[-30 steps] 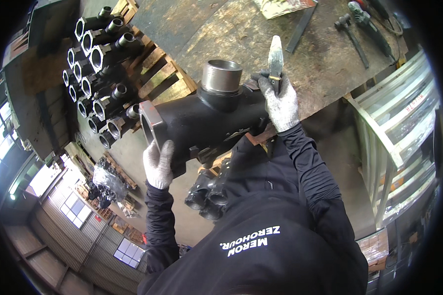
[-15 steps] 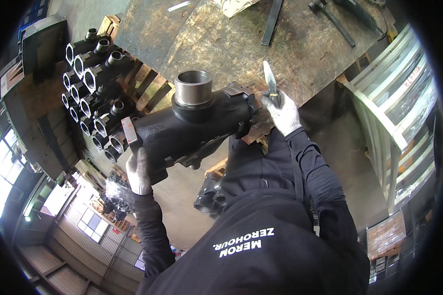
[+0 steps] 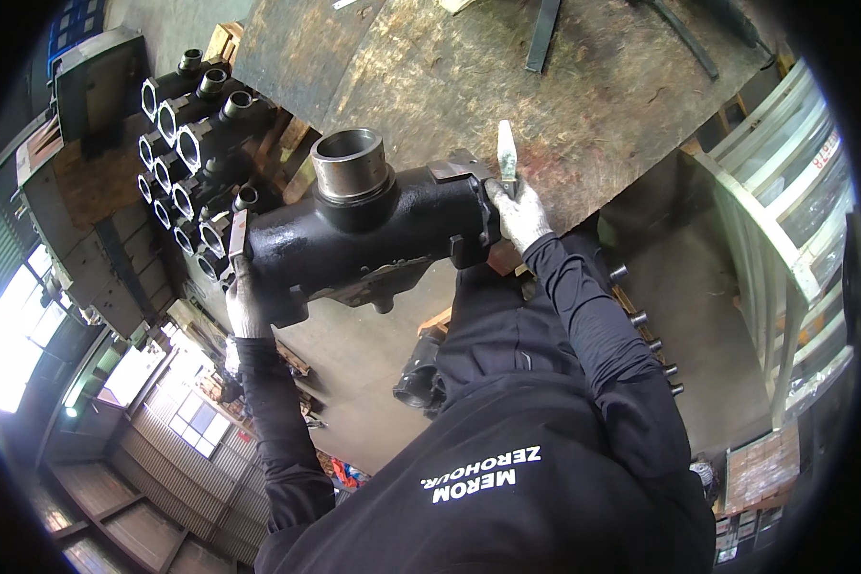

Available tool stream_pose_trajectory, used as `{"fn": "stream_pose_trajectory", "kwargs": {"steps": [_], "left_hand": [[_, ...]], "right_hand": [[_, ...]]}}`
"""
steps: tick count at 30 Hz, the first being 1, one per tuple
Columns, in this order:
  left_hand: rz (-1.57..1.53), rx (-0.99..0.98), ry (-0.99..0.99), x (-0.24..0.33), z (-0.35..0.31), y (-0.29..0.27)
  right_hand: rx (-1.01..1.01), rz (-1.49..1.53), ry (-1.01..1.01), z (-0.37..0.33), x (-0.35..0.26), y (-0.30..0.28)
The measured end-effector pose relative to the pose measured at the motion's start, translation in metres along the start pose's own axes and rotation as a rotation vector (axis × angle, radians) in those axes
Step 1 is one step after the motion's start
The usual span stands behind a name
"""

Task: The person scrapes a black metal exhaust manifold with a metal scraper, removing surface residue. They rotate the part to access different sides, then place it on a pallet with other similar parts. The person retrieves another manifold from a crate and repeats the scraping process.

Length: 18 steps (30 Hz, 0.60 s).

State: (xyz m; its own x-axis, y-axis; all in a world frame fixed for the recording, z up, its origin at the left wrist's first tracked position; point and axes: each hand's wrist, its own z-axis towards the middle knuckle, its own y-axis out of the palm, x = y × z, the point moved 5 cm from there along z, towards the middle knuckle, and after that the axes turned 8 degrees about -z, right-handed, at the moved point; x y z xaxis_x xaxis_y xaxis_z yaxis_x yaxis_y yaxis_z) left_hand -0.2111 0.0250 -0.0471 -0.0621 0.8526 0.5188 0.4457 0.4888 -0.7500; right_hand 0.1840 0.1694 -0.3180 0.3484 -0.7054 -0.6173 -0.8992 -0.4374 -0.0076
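A large black cast metal housing stretches across the middle, with a bare machined round neck pointing up from it. My left hand, in a pale work glove, grips its left end beside a flat flange edge. At the other end my right hand, gloved too, is closed around a flat-bladed scraper whose pale blade points away from me. That hand also sits against the housing's right end; whether its fingers bear weight there cannot be seen. The housing's underside is hidden.
Beyond the housing lies a worn workbench top with a dark metal bar on it. Similar black housings are stacked at the left. A white slatted frame stands at the right. Another black part lies low near my legs.
The housing has shifted left and its left end has risen, so it lies more level across the view. My hands moved left with it, and the scraper blade now points straighter away.
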Motion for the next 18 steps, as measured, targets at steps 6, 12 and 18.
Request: {"fn": "stream_pose_trajectory", "kwargs": {"steps": [6, 12, 18], "left_hand": [[0.213, -0.043, 0.166, -0.003, 0.011, -0.008], [0.156, -0.077, 0.155, -0.012, 0.035, -0.007], [-0.119, -0.054, -0.088, -0.032, 0.069, -0.009]], "right_hand": [[0.057, 0.108, 0.031, -0.011, 0.001, 0.011], [0.088, -0.036, -0.026, -0.010, -0.004, 0.021], [0.124, -0.202, -0.039, -0.014, -0.027, 0.025]]}}
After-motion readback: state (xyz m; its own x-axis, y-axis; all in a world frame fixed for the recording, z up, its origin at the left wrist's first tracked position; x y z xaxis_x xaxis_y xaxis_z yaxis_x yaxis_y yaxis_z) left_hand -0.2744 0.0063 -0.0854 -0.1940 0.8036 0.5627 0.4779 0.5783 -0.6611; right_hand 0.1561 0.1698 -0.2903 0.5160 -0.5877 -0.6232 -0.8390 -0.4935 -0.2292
